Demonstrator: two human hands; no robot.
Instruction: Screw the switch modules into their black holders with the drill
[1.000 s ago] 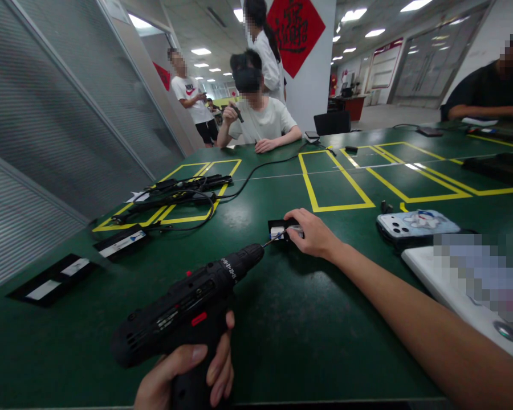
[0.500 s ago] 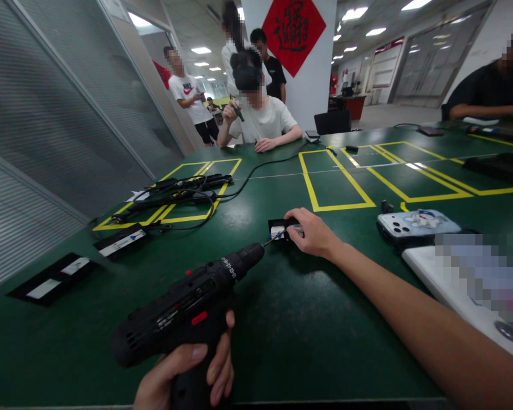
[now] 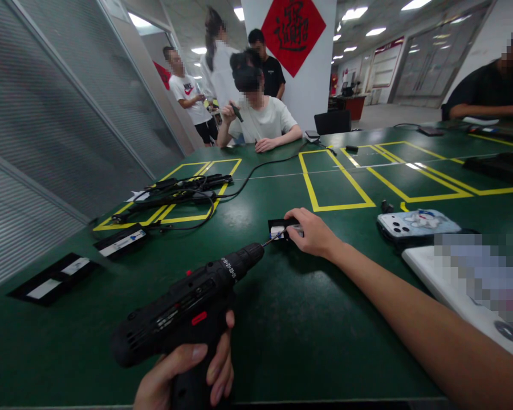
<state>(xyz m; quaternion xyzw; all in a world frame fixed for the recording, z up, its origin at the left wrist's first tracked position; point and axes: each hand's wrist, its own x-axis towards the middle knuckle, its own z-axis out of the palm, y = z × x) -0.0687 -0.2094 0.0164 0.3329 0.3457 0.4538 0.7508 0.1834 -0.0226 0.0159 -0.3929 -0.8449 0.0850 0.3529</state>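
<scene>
A black cordless drill [image 3: 188, 302] with red accents fills the lower left, and my left hand [image 3: 192, 364] is wrapped round its handle. Its thin bit [image 3: 270, 241] points up and to the right, with the tip at a small black piece with a white patch [image 3: 277, 231]. My right hand [image 3: 312, 232] reaches in from the right, its fingers closed over the right part of that piece on the table. Something greyish shows at those fingertips, too small to name. Whether the bit touches the piece or only lies in front of it, I cannot tell.
Black cables [image 3: 188, 193] lie tangled at the left, near two black cards with white labels [image 3: 51, 279] [image 3: 122, 240]. A phone [image 3: 419, 223] and a white device [image 3: 427, 267] lie at the right. Yellow tape [image 3: 346, 207] marks the green table [image 3: 308, 341]. A person [image 3: 265, 119] sits opposite.
My hands, the drill and the small black piece look unmoved. In the background, a standing person in white has shifted left.
</scene>
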